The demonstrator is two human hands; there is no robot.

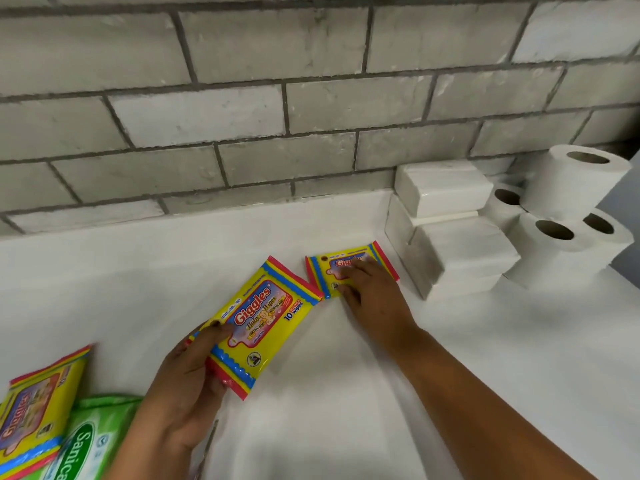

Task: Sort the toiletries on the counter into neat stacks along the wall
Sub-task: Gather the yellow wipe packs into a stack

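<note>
The left hand (188,372) holds a soft, light wipes pack (263,323) by its edge; the right hand (363,285) presses flat on another pack (323,271) beside the tissue stack (450,237).

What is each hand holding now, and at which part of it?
The left hand grips a yellow wipes pack by its near-left end, thumb on top. The right hand rests flat on another wipes pack, holding nothing.

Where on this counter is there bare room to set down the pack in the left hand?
Bare counter runs along the brick wall, left of the flat Giggles pack under the right hand. The near right side is also bare. Crowded: the tissue packs and toilet rolls at right, and the green pack at lower left.
</note>
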